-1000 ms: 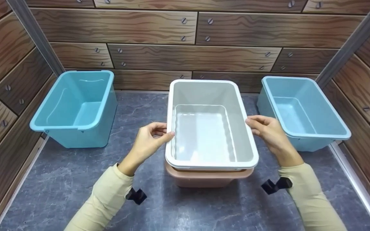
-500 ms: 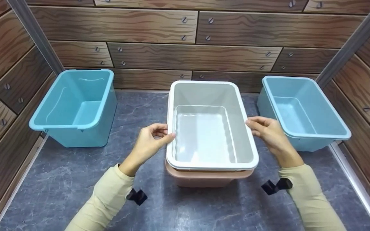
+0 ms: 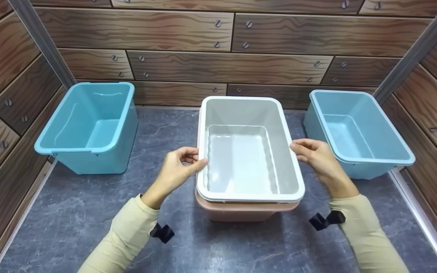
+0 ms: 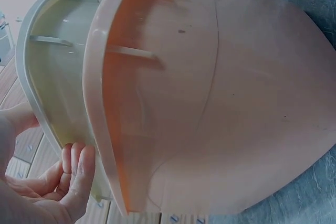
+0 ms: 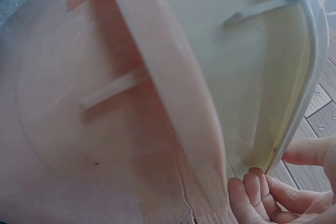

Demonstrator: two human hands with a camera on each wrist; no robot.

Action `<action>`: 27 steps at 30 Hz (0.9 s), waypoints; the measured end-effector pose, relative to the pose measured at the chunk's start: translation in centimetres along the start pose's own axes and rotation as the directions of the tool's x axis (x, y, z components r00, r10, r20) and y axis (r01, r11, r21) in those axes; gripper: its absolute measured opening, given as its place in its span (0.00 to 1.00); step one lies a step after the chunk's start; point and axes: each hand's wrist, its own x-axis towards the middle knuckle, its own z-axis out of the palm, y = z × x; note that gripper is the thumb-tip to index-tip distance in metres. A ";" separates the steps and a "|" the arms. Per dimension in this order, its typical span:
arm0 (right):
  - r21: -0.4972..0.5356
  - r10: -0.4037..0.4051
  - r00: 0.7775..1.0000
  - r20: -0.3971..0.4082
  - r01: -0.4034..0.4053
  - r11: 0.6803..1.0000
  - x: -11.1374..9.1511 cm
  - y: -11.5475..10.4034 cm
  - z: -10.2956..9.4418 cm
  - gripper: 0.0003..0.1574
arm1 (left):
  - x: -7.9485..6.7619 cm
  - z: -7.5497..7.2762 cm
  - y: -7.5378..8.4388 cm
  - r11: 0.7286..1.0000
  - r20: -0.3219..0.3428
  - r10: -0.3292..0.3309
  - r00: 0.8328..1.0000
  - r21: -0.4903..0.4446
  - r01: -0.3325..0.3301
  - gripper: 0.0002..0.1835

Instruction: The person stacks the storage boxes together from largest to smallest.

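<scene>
A white plastic bin [image 3: 237, 163] sits partly nested inside a pink bin [image 3: 241, 212] at the middle of the floor. Its rim stands a little above the pink rim, as both wrist views show. My left hand [image 3: 178, 167] pinches the white bin's left rim, thumb on top and fingers curled beneath. On the opposite side, my right hand [image 3: 315, 157] pinches the right rim the same way. In the left wrist view the fingertips [image 4: 79, 156] lie under the white rim, close to the pink bin's edge. Most of the white bin's outer wall is hidden within the pink one.
A turquoise bin [image 3: 120, 155] stands at the back left, and a light blue bin [image 3: 370, 167] at the back right, near my right hand. Wood-patterned walls [image 3: 188, 68] enclose the dark marbled floor [image 3: 165, 121] on three sides, with metal posts at the corners.
The white bin has sunk very slightly toward the pink bin, and my left hand has moved down a little with it. The right hand stays nearly still.
</scene>
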 end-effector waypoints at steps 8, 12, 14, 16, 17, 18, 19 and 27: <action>-0.016 -0.001 1.000 0.006 0.001 1.000 0.1 0.1 -0.1 0.07 | 0.0 0.0 -0.1 1.000 0.002 -0.012 1.000 0.019 0.012 0.18; -0.017 0.000 1.000 0.011 0.000 1.000 0.1 0.2 -0.1 0.07 | 0.0 0.1 -0.2 1.000 0.007 -0.023 1.000 0.021 0.023 0.18; -0.012 -0.001 1.000 0.014 0.001 1.000 0.1 0.2 -0.2 0.08 | 0.0 0.1 -0.2 0.999 0.008 -0.025 1.000 0.020 0.025 0.18; -0.018 -0.004 1.000 0.016 0.004 1.000 0.1 0.2 -0.2 0.07 | 0.0 0.1 -0.2 0.999 0.008 -0.026 1.000 0.025 0.026 0.18; -0.021 -0.005 1.000 0.017 0.005 1.000 0.1 0.2 -0.2 0.06 | 0.0 0.1 -0.2 0.999 0.006 -0.023 1.000 0.026 0.023 0.18; -0.026 -0.006 1.000 0.016 0.006 1.000 0.1 0.2 -0.2 0.06 | 0.0 0.1 -0.2 0.999 0.004 -0.020 1.000 0.028 0.020 0.19; -0.032 -0.006 1.000 0.016 0.006 0.999 0.2 0.2 -0.3 0.05 | 0.0 0.1 -0.1 0.999 0.004 -0.019 1.000 0.029 0.019 0.19; -0.117 -0.005 1.000 0.015 0.007 0.993 0.3 0.3 -0.3 0.11 | 0.0 0.1 -0.2 0.999 0.011 -0.017 1.000 0.042 0.017 0.19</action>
